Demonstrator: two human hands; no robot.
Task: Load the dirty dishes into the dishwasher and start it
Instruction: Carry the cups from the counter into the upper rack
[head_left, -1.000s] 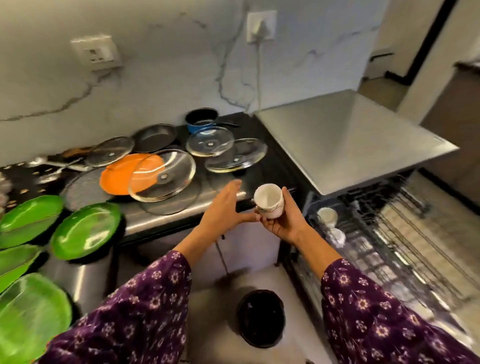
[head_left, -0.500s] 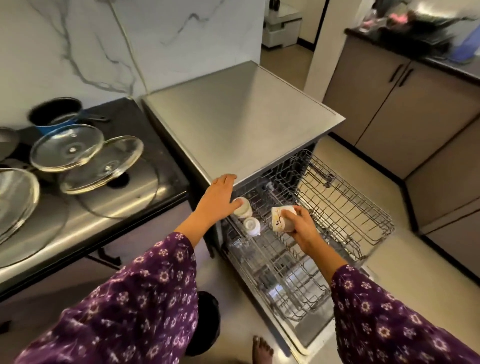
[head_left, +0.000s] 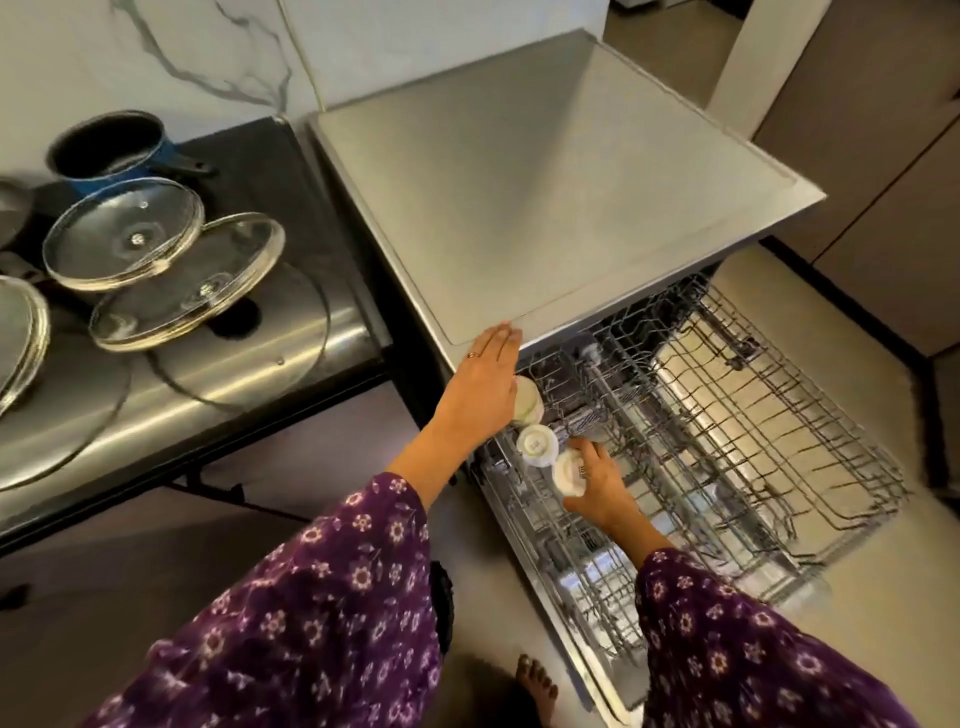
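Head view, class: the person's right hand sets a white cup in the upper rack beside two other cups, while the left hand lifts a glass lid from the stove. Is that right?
Not quite. In the head view the left hand rests on the dishwasher top's front edge, away from the glass lids. The rest holds: the right hand sets a white cup beside two others.

A dishwasher (head_left: 545, 197) stands right of the worktop (head_left: 270, 358), which carries lids (head_left: 156, 260) with a pot (head_left: 111, 145) behind them. Three cups (head_left: 537, 447) sit at the left edge of the pulled-out rack (head_left: 753, 415).
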